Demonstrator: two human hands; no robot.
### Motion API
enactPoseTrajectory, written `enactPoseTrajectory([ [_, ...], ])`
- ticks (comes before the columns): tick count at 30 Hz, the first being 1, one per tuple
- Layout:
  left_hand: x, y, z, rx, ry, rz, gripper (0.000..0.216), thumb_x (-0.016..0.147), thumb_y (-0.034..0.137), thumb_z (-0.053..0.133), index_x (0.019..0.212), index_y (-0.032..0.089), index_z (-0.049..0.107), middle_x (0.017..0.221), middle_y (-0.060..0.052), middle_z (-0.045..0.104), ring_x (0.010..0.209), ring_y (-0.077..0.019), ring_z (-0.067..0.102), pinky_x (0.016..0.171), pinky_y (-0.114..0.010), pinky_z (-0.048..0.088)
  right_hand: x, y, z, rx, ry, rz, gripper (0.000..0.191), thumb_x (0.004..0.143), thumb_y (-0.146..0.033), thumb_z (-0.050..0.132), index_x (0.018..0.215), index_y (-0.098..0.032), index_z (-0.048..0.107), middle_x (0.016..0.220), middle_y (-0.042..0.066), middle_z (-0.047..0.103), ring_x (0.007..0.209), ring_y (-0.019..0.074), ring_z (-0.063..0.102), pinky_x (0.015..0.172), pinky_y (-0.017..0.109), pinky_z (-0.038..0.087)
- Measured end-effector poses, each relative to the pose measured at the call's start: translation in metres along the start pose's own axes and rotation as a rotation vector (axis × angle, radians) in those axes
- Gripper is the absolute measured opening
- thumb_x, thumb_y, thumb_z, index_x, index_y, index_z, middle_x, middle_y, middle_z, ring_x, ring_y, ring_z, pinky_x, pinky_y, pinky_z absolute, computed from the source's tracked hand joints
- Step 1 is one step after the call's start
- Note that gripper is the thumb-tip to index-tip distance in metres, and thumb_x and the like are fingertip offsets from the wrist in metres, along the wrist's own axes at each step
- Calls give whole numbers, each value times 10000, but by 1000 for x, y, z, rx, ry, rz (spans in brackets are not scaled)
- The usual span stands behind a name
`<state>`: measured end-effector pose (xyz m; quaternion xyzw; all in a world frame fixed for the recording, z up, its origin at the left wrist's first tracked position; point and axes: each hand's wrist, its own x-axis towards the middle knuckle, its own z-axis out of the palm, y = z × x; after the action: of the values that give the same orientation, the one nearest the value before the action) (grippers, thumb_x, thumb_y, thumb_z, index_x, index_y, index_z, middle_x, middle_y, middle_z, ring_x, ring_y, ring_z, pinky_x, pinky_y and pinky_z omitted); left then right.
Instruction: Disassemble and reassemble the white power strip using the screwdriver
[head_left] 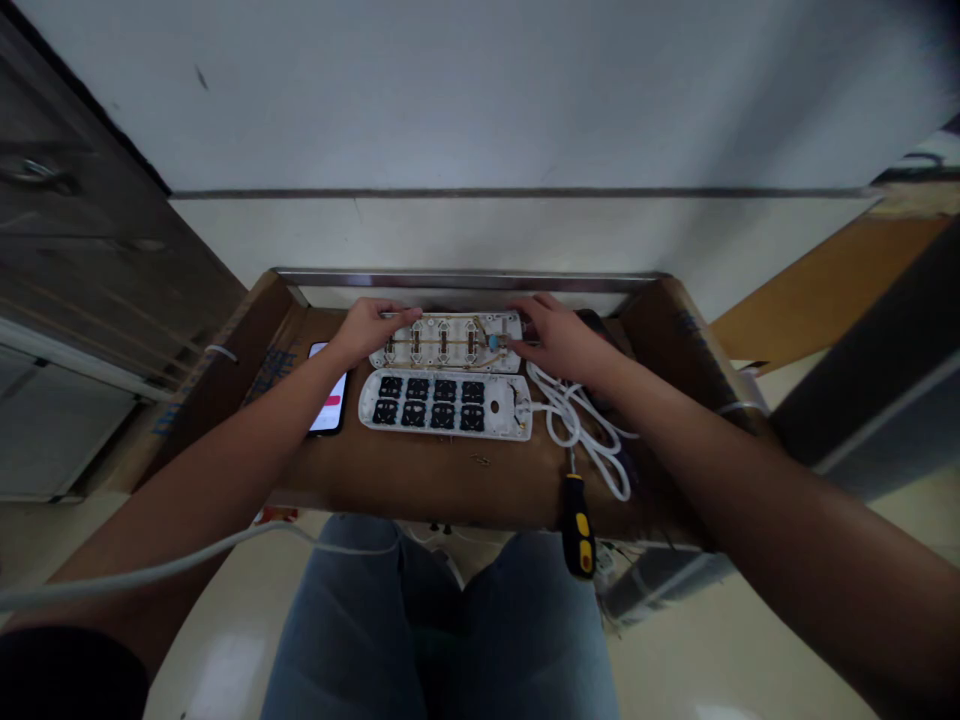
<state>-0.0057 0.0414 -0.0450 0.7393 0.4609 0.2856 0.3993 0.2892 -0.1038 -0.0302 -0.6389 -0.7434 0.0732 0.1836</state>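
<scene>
An opened white power strip lies in two halves on a small brown table [420,480]. The far half [442,341] shows brass contact strips and wiring. The near half, the cover [444,404], shows several dark socket inserts. My left hand [367,328] grips the far half's left end, fingers curled over its top edge. My right hand [555,338] rests at the right end of that half, fingertips pinched by a small blue part [493,342] on the wiring.
A phone [330,405] with a lit screen lies left of the cover. The strip's white cord [581,425] coils at right. A yellow-and-black screwdriver [577,520] overhangs the table's front edge. A white wall stands behind; a cabinet at left.
</scene>
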Motion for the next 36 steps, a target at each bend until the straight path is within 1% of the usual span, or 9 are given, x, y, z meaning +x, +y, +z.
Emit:
enactPoseTrajectory([
  [3, 0, 0, 0, 6, -2, -3, 686, 672, 746, 794, 941, 117, 838, 720, -49, 727, 594, -131, 507, 568, -261, 350, -2, -6, -15, -49, -76, -24, 428, 1001, -464, 563, 1264, -130, 614, 1250, 105, 610, 1135, 150, 600, 1069, 400, 543],
  [5, 0, 0, 0, 9, -5, -4, 696, 670, 758, 785, 939, 118, 838, 716, -48, 725, 590, -131, 507, 563, -260, 346, -3, -9, -21, -69, -185, -55, 385, 1010, -460, 553, 1174, -126, 650, 1127, 78, 649, 1049, 122, 619, 1043, 374, 552],
  [6, 0, 0, 0, 11, -6, -6, 698, 670, 761, 783, 935, 118, 837, 705, -45, 719, 583, -130, 502, 559, -260, 343, -3, -11, -23, -75, -241, -71, 386, 1009, -464, 555, 1160, -123, 655, 1096, 71, 658, 1030, 116, 626, 1032, 365, 558],
  [8, 0, 0, 0, 17, -5, -8, 694, 670, 758, 782, 929, 117, 835, 686, -38, 705, 570, -126, 490, 553, -260, 336, -3, -13, -23, -88, -330, -94, 404, 1005, -477, 564, 1168, -119, 655, 1106, 74, 667, 1041, 118, 637, 1031, 362, 563],
  [11, 0, 0, 0, 30, 3, -1, 669, 681, 742, 781, 921, 119, 832, 686, -32, 695, 572, -120, 481, 558, -258, 338, -2, -14, -20, -111, -395, -100, 428, 1002, -489, 566, 1195, -116, 649, 1144, 83, 666, 1085, 130, 642, 1050, 377, 562],
  [17, 0, 1, -1, 50, 3, 16, 643, 692, 734, 773, 885, 124, 826, 644, -19, 653, 567, -114, 445, 560, -260, 319, -3, -15, -17, -131, -419, -83, 425, 1010, -484, 553, 1219, -126, 647, 1183, 92, 663, 1128, 136, 638, 1083, 391, 553],
  [23, -2, 1, -1, 60, 11, 35, 620, 713, 730, 756, 886, 138, 819, 634, -5, 636, 564, -110, 411, 564, -266, 302, -5, -16, -17, -121, -424, -90, 421, 1008, -476, 559, 1220, -123, 646, 1175, 90, 663, 1119, 136, 641, 1067, 386, 563],
  [28, -2, 1, -1, 62, 9, 43, 601, 725, 714, 748, 890, 140, 815, 678, -26, 670, 581, -129, 456, 578, -277, 331, -7, -13, -15, -116, -413, -103, 423, 1010, -483, 554, 1221, -128, 644, 1182, 92, 660, 1118, 133, 638, 1060, 378, 565],
  [36, -5, 2, -2, 91, 10, 49, 622, 741, 727, 730, 883, 127, 817, 634, -8, 634, 577, -121, 430, 569, -266, 313, -9, -15, -15, -104, -391, -116, 465, 1004, -533, 544, 1200, -123, 647, 1183, 95, 661, 1121, 135, 638, 1057, 373, 561],
])
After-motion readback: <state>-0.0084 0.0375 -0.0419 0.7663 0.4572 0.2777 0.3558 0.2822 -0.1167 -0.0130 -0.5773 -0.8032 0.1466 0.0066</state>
